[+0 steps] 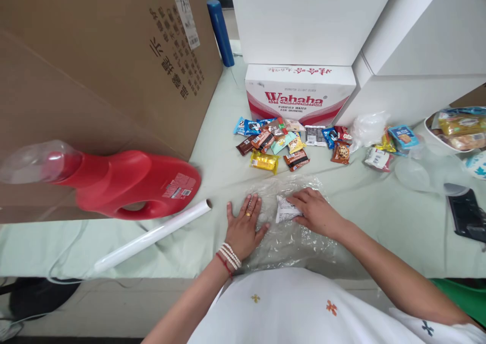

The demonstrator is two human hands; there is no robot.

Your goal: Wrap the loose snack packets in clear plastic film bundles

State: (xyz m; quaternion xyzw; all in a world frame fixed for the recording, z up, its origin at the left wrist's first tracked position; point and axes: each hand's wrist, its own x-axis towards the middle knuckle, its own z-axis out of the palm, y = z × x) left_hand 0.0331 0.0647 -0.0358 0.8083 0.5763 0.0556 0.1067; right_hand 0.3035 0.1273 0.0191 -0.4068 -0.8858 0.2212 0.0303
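Note:
A sheet of clear plastic film (273,247) lies crinkled on the pale green tablecloth in front of me. My left hand (243,225) rests flat on the film's left part, fingers spread, holding nothing. On the film's middle lies a small white snack packet (284,209) with fine print. My right hand (315,212) has its fingers closed on that packet's right side. Beyond the film is a pile of wrapped snacks, among them a yellow packet (264,162) and a brown packet (296,159).
A roll of plastic film (152,236) and a red detergent bottle (140,182) lie at left, before a large cardboard box (94,80). A Wahaha carton (299,96) stands behind the snacks. To the right are a filled white bowl (436,137) and a black phone (466,215).

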